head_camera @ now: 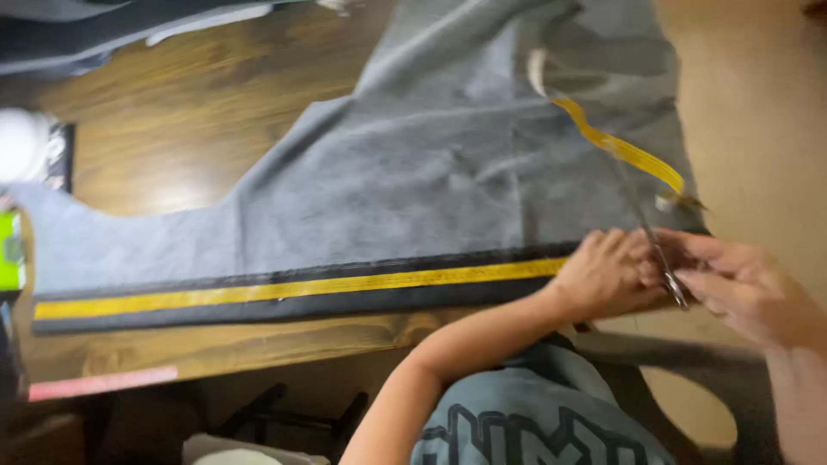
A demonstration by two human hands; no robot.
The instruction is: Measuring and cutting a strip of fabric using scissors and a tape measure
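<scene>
A grey fabric [431,155] lies spread on a wooden table [172,112]. Its near edge carries a dark band. A yellow measuring tape [284,288] runs flat along that band, and its far end loops up across the cloth [620,148] at the right. My left hand [603,277] rests with curled fingers on the right end of the band and tape, pinching the fabric edge. Touching it on the right, my right hand [745,288] grips thin metal scissors [665,263], their blades pointing away over the cloth's right edge.
A green object [9,250] and a white round thing [21,142] sit at the table's left edge. Dark cloth [86,34] lies at the far left. A pink strip [103,383] marks the table's near edge. Dark furniture legs [284,413] stand below.
</scene>
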